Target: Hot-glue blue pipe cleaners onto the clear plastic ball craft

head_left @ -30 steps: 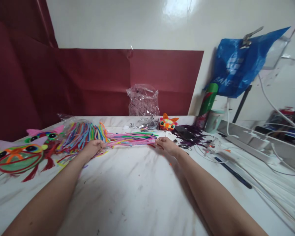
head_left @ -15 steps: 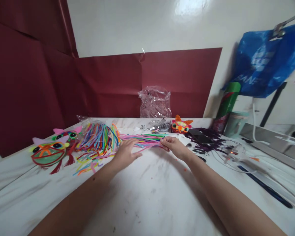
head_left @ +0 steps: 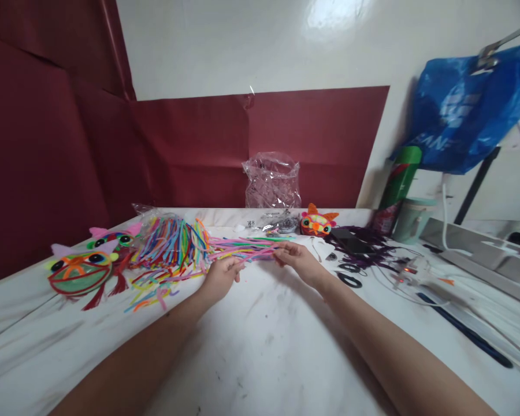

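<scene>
Pink pipe cleaners (head_left: 256, 254) stretch between my two hands, over a loose row of multicoloured pipe cleaners (head_left: 242, 242) on the table. My left hand (head_left: 221, 277) pinches their left end, thumb and fingers together. At the other end, my right hand (head_left: 297, 260) has its fingers closed on them. How many strands I hold cannot be made out. Left of my left hand lies a thick bundle of pipe cleaners (head_left: 171, 242) in clear plastic, with short cut pieces (head_left: 153, 292) scattered in front of it.
Two colourful animal-face crafts (head_left: 82, 271) sit at the left, and an orange-eared one (head_left: 316, 222) at the back. A clear plastic bag (head_left: 272, 182) stands behind. To the right are purple strands (head_left: 377, 245), a phone (head_left: 351, 240), black rings (head_left: 349, 279), a mug (head_left: 413, 222) and cables.
My left hand has gone from spread fingers to a pinch on the pink pipe cleaners. My right hand has shifted slightly left, still holding its end.
</scene>
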Tool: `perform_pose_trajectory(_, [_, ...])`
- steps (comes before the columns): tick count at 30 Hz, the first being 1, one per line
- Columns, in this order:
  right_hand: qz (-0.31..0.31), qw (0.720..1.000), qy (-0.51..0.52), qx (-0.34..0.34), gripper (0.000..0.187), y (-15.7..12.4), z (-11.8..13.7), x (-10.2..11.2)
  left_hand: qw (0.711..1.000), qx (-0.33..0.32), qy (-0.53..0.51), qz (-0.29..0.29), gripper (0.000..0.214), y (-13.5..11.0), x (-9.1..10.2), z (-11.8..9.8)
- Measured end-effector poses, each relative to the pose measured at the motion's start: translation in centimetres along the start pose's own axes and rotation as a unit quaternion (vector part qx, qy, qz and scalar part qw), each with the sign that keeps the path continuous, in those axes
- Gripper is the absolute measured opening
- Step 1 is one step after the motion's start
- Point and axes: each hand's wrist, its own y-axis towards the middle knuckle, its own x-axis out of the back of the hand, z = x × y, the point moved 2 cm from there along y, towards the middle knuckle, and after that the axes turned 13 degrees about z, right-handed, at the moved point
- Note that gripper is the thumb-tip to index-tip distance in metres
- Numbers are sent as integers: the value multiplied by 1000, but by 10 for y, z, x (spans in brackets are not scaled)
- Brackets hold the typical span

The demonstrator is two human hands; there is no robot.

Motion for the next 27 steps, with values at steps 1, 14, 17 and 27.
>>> perform_pose_trajectory(1, [-1, 1000, 8, 6, 39, 1, 0, -3, 1000, 1, -2, 5, 34, -1, -1, -1])
perform_pose_trajectory(14, [-50, 996, 41, 63, 33, 4, 2, -14, 999, -3, -31, 37, 34, -4, -3, -7])
perform_pose_trajectory(17, [-59, 995, 42, 67, 34, 4, 3, -13, 998, -20, -46, 36, 31, -3, -3, -8])
perform_pose_trajectory(27, [-87, 993, 36, 68, 39, 2, 6, 6, 996, -39, -61, 42, 21, -4, 0, -2])
